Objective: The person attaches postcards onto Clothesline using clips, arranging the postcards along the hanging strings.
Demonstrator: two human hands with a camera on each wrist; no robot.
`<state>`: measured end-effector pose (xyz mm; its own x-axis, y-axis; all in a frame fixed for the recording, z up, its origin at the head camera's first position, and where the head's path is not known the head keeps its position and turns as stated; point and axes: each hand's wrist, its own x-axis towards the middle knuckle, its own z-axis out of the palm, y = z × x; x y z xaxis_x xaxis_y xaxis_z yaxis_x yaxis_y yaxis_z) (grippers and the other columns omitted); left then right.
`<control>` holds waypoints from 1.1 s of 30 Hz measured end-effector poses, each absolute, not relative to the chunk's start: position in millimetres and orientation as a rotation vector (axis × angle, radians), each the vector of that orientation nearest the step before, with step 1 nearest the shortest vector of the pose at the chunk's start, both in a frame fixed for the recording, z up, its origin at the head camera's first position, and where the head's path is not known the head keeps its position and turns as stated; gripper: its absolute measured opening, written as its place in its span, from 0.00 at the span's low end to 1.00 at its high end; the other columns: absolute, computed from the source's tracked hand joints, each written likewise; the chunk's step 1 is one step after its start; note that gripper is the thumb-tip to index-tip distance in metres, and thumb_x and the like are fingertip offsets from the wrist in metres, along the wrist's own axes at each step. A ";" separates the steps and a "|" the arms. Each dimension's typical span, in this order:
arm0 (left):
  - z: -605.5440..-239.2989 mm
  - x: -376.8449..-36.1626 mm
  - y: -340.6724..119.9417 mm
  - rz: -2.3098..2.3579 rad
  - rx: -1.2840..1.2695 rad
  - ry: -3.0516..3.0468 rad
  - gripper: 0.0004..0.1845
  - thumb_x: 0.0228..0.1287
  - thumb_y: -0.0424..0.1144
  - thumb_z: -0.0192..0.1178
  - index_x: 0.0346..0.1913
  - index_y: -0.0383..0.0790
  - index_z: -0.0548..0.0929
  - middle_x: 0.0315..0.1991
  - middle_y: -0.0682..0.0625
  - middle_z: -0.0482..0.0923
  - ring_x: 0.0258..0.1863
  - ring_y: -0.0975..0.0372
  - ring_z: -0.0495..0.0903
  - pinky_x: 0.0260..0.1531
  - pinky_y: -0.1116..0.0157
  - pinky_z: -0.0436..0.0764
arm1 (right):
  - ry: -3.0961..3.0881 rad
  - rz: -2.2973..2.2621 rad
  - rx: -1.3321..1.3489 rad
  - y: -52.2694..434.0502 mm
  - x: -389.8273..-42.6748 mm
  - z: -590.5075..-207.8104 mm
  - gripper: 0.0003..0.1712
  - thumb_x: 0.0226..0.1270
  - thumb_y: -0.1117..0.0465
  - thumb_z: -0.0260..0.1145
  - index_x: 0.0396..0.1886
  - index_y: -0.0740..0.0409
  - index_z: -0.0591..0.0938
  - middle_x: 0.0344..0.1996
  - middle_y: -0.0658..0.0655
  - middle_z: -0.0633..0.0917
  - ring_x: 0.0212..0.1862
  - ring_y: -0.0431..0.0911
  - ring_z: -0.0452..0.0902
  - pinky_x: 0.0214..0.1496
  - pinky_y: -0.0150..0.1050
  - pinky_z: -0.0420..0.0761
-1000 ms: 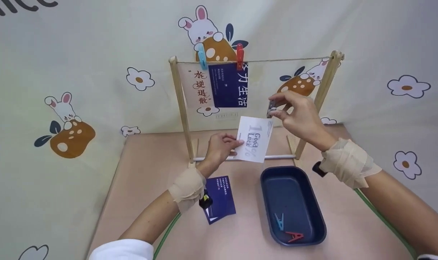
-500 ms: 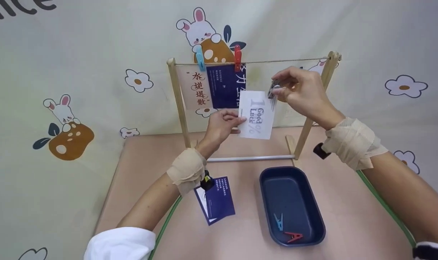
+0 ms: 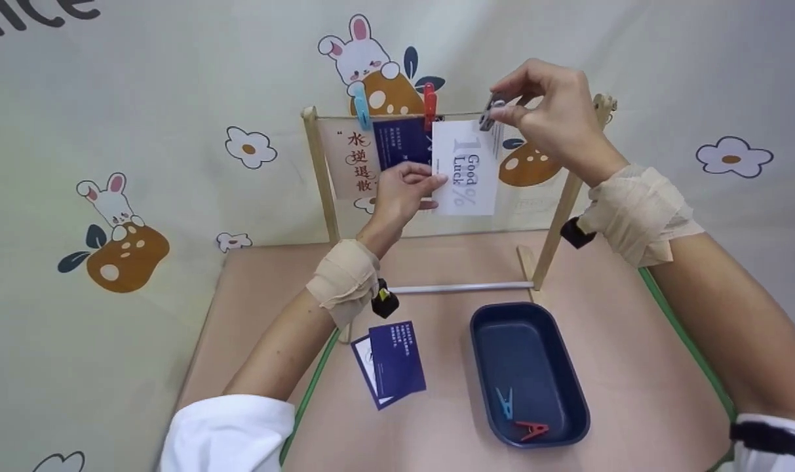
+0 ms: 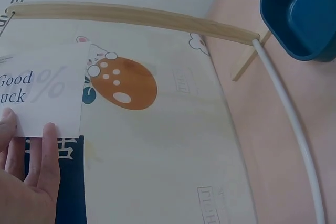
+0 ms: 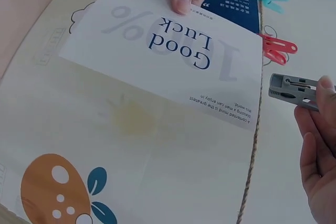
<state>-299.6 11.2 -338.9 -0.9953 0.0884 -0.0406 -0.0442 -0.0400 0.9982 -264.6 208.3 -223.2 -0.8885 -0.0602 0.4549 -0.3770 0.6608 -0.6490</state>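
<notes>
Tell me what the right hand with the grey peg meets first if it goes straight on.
Likely the twine line and the white "Good Luck" card's top edge, just ahead of the grey clothes peg; depth unclear.

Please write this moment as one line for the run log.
left hand: holds card at string | right hand: pinches grey peg | peg not yet on card

Soft, even, bright light fills all views, with only faint shadows. The head view bows straight lines near its edges. The right hand (image 3: 554, 118) looks slightly smeared there; the left hand (image 4: 23, 182) blurs close to its wrist lens. No glare.
</notes>
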 end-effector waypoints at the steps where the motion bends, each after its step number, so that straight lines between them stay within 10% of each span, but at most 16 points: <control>1: -337.8 -300.8 11.3 2.204 0.048 2.115 0.11 0.60 0.31 0.70 0.43 0.34 0.81 0.38 0.44 0.88 0.28 0.65 0.84 0.31 0.66 0.88 | -2.482 1.098 0.346 207.8 -266.5 -220.9 0.11 0.64 0.66 0.71 0.47 0.56 0.85 0.43 0.52 0.88 0.41 0.37 0.79 0.50 0.31 0.74; 33: -339.8 -311.1 15.8 2.231 0.020 2.114 0.11 0.60 0.30 0.70 0.44 0.33 0.81 0.45 0.39 0.88 0.31 0.64 0.84 0.33 0.65 0.89 | -2.643 1.220 0.201 200.9 -306.9 -215.6 0.05 0.68 0.66 0.67 0.42 0.57 0.85 0.35 0.46 0.84 0.39 0.39 0.80 0.46 0.29 0.81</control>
<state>-311.1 15.8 -339.8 -0.9976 0.0583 -0.0371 -0.0402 -0.0525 0.9978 -306.9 200.9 -215.6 -0.9658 -0.0305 0.2575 -0.2157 0.6453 -0.7328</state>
